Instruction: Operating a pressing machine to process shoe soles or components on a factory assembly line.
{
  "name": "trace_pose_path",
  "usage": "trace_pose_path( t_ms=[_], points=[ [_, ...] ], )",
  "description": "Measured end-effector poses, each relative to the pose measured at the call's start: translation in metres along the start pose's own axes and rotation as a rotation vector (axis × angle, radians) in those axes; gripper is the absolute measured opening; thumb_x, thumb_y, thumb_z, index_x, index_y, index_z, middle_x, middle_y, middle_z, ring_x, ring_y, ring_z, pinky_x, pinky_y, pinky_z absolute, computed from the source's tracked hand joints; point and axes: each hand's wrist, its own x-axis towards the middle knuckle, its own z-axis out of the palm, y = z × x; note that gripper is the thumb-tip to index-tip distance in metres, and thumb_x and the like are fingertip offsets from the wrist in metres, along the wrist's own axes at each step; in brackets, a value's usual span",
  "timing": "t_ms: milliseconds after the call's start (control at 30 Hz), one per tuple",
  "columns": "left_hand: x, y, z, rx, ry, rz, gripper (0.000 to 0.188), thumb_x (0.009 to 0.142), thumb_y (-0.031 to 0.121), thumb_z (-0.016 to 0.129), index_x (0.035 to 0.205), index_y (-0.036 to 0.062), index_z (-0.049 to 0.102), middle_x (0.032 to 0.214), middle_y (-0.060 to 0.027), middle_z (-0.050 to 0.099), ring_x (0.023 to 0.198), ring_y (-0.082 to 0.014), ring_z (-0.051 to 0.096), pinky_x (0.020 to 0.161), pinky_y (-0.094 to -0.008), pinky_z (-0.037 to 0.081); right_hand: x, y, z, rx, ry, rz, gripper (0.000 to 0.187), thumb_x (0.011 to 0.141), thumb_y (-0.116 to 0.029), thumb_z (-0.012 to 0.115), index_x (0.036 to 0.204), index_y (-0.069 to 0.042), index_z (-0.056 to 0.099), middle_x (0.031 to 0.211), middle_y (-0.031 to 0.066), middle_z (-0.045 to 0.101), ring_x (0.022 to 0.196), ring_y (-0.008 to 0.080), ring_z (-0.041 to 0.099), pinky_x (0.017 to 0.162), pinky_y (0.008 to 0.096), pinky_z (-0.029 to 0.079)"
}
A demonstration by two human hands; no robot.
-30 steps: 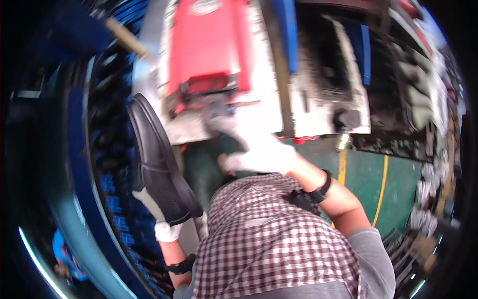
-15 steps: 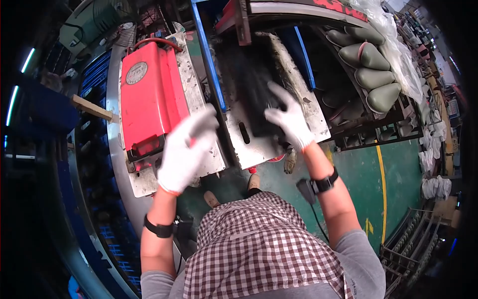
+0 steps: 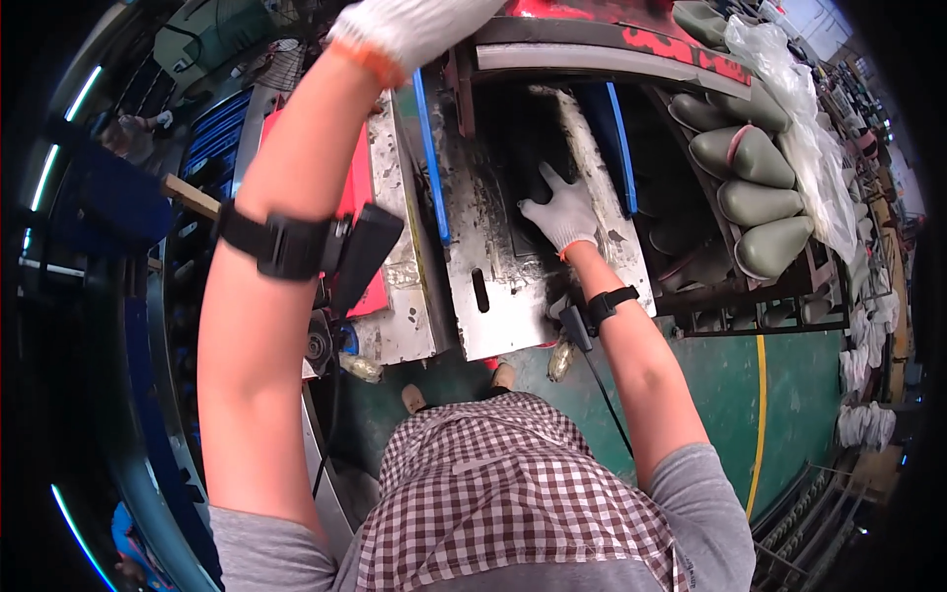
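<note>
My left hand (image 3: 414, 37), in a white knit glove with an orange cuff, is raised high at the top edge, close to the raised dark metal frame (image 3: 602, 59). Its fingers run out of the picture, so what they do is hidden. Lower down, my right hand (image 3: 566, 209), gloved the same way, reaches over the worn metal plate (image 3: 508, 321) with thumb and fingers spread. Under and beyond its fingers lies a black patch (image 3: 518, 163) whose kind I cannot make out. Nothing shows in its grasp.
Blue bars (image 3: 431, 158) flank the plate. A red machine cover (image 3: 363, 187) shows behind my left forearm. To the right, grey-green shoe-last-like forms (image 3: 764, 202) sit on a rack beside clear plastic sheeting (image 3: 809, 138). A yellow line (image 3: 760, 424) crosses the green floor.
My left hand has risen from beside the red cover to the top edge. My right hand has shifted slightly left. The black blur stretching toward the plate's near part is gone from there.
</note>
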Motion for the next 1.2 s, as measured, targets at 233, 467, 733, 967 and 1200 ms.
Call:
trace_pose_path(
  t_ms=[233,467,733,967,1200],
  points=[
    [0.05,-0.017,0.023,0.091,-0.28,0.073,0.057,0.096,0.03,0.065,0.144,-0.001,0.055,0.14,-0.0243,0.06,0.131,-0.0336,0.057,0.113,-0.0377,0.043,0.004,0.017,0.008,-0.02,0.026,-0.037,0.084,0.075,-0.05,0.081,0.151,-0.023,0.056,0.132,0.0311,0.058,0.125,0.0451,0.06,0.108,0.0458,0.05],
    [-0.011,-0.02,0.068,0.205,-0.025,0.18,0.052,0.087,0.022,0.07,0.136,0.0072,0.063,0.121,-0.0216,0.067,0.117,-0.0355,0.063,0.108,-0.041,0.047,-0.062,0.107,-0.009,0.544,0.473,0.017,0.047,0.094,-0.024,0.071,0.13,0.007,0.065,0.125,0.0244,0.069,0.12,0.0351,0.065,0.108,0.0403,0.047],
    [-0.138,-0.012,0.134,0.263,-0.105,0.232,0.06,0.066,0.011,0.069,0.126,0.0036,0.062,0.101,-0.0149,0.062,0.101,-0.0378,0.06,0.093,-0.0513,0.047,-0.246,0.187,0.063,0.932,0.081,0.549,0.032,0.106,-0.032,0.06,0.117,-0.002,0.065,0.11,0.0108,0.07,0.099,0.0242,0.065,0.09,0.038,0.053],
    [-0.243,-0.071,0.201,0.366,0.029,0.382,0.058,0.068,0.01,0.068,0.127,0.0085,0.064,0.114,-0.0096,0.057,0.117,-0.0353,0.057,0.094,-0.0544,0.047,-0.271,0.086,0.012,1.978,-0.475,0.792,0.063,0.105,-0.064,0.045,0.137,-0.011,0.055,0.11,0.0167,0.071,0.092,0.0331,0.072,0.079,0.0474,0.061],
    [-0.258,-0.086,0.203,0.367,-0.094,0.368,0.06,0.071,0.007,0.067,0.13,0.012,0.061,0.118,-0.0079,0.056,0.115,-0.0326,0.058,0.094,-0.0534,0.047,-0.254,0.138,-0.004,1.807,-0.245,1.053,0.055,0.099,-0.071,0.051,0.102,-0.017,0.06,0.069,-0.0002,0.06,0.052,0.016,0.047,0.047,0.0309,0.035]
  ],
)
